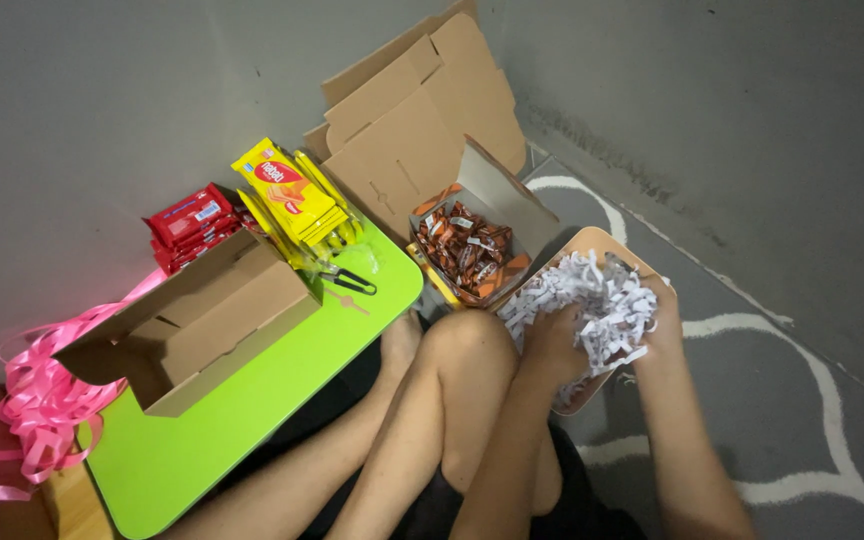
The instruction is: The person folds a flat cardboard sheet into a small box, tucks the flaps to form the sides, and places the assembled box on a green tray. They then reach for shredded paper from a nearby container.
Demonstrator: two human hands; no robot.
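Both my hands are buried in a pile of white shredded paper point(592, 295) that fills an open cardboard box point(592, 238) on the floor to my right. My left hand point(550, 340) grips a clump at the pile's near left side. My right hand point(660, 315) clutches shreds at the right edge, its fingers mostly hidden. My bent knee point(462, 340) rises just left of the box.
A box of small brown wrapped candies point(467, 250) sits beside the paper box. On the green low table point(252, 400) stand an empty open cardboard box point(192, 320), yellow wafer packs point(287, 190), red packs point(190, 222) and scissors point(347, 280). Pink ribbon point(37, 400) lies left; flat cardboard point(412, 100) leans on the wall.
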